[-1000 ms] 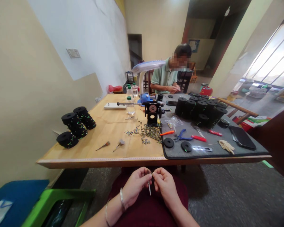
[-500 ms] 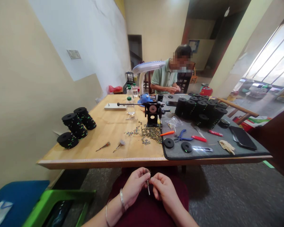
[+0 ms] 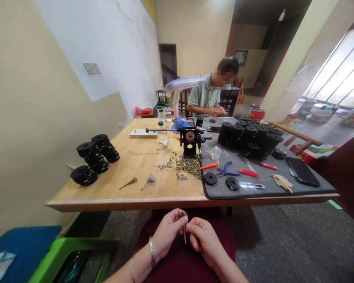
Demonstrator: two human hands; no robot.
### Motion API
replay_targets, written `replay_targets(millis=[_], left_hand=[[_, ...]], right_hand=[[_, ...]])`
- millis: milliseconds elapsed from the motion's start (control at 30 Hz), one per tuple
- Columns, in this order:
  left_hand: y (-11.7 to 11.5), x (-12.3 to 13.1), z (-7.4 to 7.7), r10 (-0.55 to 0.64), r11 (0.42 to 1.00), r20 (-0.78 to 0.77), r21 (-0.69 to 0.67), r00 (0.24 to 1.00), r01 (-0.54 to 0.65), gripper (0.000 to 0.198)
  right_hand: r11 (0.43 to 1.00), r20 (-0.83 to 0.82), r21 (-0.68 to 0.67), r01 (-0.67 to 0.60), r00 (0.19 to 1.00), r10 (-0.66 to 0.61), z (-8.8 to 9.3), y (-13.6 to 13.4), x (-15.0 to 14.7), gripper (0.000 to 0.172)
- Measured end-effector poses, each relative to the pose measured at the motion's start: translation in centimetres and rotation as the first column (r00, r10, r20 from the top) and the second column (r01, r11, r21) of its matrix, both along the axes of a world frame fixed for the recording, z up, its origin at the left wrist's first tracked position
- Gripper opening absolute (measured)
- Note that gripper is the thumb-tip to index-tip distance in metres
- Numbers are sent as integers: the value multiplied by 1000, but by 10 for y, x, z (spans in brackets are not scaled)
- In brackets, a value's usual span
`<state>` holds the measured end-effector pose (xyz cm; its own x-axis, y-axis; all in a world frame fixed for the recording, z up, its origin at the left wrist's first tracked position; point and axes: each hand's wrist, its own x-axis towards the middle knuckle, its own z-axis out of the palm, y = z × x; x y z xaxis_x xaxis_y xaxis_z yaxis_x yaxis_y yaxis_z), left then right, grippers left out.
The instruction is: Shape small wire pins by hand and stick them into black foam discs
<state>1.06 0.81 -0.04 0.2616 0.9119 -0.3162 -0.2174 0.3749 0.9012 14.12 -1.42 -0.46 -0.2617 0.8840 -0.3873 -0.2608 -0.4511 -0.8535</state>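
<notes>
The slim rod (image 3: 185,237) is in front of me, over my lap and below the table's near edge, its pale end pointing down. My left hand (image 3: 169,228) pinches it between thumb and forefinger. My right hand (image 3: 204,237) is just beside it, thumb and forefinger pressed together near the rod; I can't tell whether anything fine is caught between them. I'd call this step close fingertip work at the rod, and the next move calls for a steady left pinch and a light, exact right one.

Beyond, on the table (image 3: 106,196), lie two fan-ended pieces (image 3: 139,182) to the left of a heap of tiny parts (image 3: 189,165), with a black dial device (image 3: 190,142) behind. To the right, pliers (image 3: 230,169) lie on a grey mat (image 3: 255,193). Black spools (image 3: 90,151) stand far left. Across the table sits a co-worker (image 3: 205,92).
</notes>
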Motion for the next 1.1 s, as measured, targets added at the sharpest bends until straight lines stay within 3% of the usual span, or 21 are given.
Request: replay_targets(millis=[300,567,767,1100], left_hand=[[0,-1,1,-31,991,-140,124,990,48,31],[-2,-5,2,-42,967,-294,229,955,113,25],[-6,-3,0,-81,962,-316,225,945,158,22],[-4,-3,4,-176,964,-208,161,962,212,24]], right_hand=[[1000,-35,3,31,999,-31,-2,1,0,40],[997,171,69,36,984,-47,-4,3,1,45],[987,158,146,74,983,-97,-8,5,1,42],[971,66,122,203,975,-213,-11,7,6,44]])
